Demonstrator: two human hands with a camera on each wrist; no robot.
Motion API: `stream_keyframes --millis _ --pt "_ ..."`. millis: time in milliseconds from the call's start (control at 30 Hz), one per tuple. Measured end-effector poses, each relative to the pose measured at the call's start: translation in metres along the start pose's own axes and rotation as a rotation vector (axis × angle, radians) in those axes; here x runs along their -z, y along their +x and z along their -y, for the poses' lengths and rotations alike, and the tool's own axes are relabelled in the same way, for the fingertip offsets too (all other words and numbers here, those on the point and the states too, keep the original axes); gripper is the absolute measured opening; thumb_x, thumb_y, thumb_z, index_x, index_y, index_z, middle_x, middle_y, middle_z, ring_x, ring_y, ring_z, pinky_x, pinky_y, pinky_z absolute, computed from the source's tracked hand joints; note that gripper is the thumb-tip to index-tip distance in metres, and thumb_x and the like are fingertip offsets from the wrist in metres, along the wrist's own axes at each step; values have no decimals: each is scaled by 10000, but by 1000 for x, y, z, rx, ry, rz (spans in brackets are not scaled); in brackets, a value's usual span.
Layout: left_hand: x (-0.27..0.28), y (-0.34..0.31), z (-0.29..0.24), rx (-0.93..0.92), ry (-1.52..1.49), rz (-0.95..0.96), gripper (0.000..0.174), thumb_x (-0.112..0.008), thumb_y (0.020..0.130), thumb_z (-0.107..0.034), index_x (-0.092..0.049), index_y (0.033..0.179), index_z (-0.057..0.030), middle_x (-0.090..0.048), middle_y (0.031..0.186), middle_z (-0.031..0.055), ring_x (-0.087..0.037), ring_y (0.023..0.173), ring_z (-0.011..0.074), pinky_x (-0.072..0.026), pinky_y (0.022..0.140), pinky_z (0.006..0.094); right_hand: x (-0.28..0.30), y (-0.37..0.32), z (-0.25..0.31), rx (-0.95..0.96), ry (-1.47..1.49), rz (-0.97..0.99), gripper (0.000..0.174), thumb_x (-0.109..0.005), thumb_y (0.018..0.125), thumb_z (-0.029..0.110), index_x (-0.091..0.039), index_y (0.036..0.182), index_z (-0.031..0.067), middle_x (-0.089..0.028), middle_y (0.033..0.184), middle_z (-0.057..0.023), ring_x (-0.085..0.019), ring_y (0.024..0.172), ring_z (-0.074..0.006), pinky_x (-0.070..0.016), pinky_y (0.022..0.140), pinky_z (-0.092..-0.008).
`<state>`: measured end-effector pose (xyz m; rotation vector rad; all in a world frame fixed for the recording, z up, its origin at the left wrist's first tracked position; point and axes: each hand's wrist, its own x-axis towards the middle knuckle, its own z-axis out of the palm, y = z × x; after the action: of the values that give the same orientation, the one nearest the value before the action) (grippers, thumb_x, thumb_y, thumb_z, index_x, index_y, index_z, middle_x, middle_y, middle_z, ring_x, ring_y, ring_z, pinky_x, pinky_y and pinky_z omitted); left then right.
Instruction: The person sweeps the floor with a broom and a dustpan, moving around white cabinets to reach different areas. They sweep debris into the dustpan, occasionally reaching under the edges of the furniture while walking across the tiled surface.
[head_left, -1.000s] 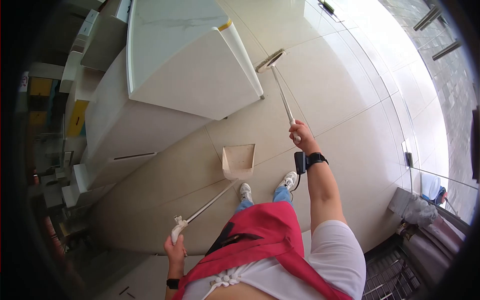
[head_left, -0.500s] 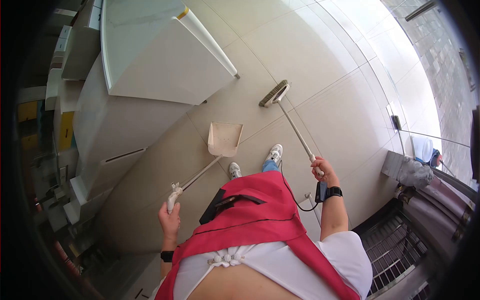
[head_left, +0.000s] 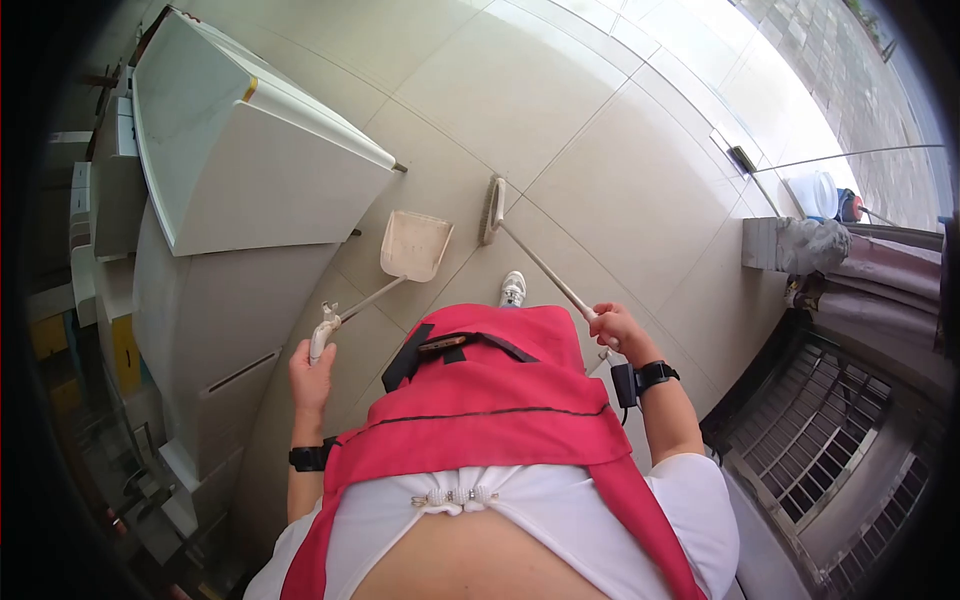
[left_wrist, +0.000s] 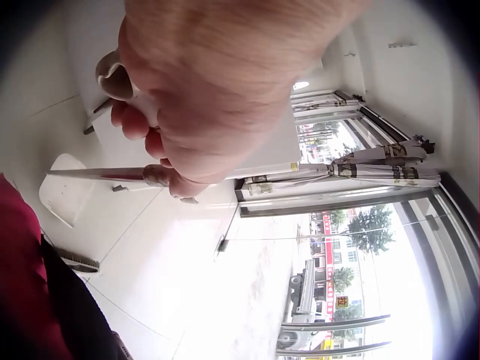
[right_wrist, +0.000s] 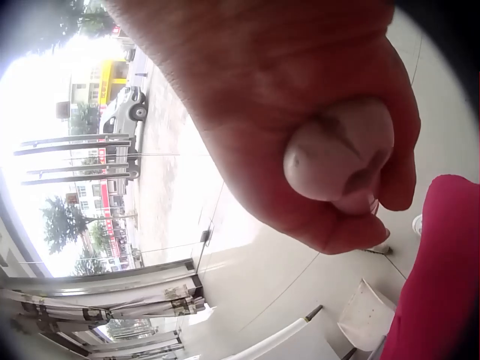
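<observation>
My left hand [head_left: 312, 376] grips the white handle of a long-handled dustpan [head_left: 415, 246]. The pan lies on the tiled floor, its open edge facing away from me. In the left wrist view, curled fingers [left_wrist: 135, 124] wrap the handle, whose hollow end shows beside them. My right hand [head_left: 622, 332] holds a broom [head_left: 545, 268] by the end of its pale stick. Its bristled head stands on the floor just right of the pan, a small gap between them. The right wrist view shows the rounded handle end [right_wrist: 341, 150] poking out of the fist.
A white counter [head_left: 285, 175] stands at the left, its corner close to the dustpan. A shoe [head_left: 513, 288] is planted below the broom head. At the right are a metal rack [head_left: 810, 430], a grey box [head_left: 765, 243] and a glass door's handle [head_left: 742, 160].
The broom head has swept back from beside the counter's far end toward me and left, ending near the dustpan. The view has shifted as the person moved; both hands keep their hold.
</observation>
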<state>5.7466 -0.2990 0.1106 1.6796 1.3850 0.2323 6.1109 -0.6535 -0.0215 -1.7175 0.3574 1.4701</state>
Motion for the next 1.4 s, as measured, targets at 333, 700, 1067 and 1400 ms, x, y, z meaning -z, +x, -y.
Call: stream_keyframes --millis 333,700,1067,1400 --pt "-52 76 -73 -64 -76 195 124 -627 860 -158 -547 823 -71 -404 539 -66 -327 385 19 -259 343 197 36 -76 -83 72 -112 -133 164 -589 628 1 -520 776 11 -452 597 -8 -403 454 -96 -269 375 -281" --pt "-167 169 -167 -154 -46 578 124 -603 879 -184 -536 862 -81 -389 504 -49 -337 337 41 -282 310 198 -81 -148 -181 56 897 -240 510 -512 651 -56 -389 1140 23 -454 688 -53 -461 446 -123 -387 373 -263" --pt "-265 149 -236 -364 129 734 156 -600 883 -215 -509 847 -93 -382 506 -54 -343 340 31 -262 308 191 3 -88 -200 -89 1043 -931 545 -487 629 -62 -390 1162 1 -496 779 -129 -491 487 -200 -338 353 -304" --pt "-375 59 -307 -427 240 739 147 -584 897 -217 -558 944 -81 -384 476 -56 -350 322 30 -275 295 192 208 4 -245 -345 1117 -905 377 -478 715 3 -381 1078 -16 -498 831 -131 -514 543 -190 -358 382 -313"
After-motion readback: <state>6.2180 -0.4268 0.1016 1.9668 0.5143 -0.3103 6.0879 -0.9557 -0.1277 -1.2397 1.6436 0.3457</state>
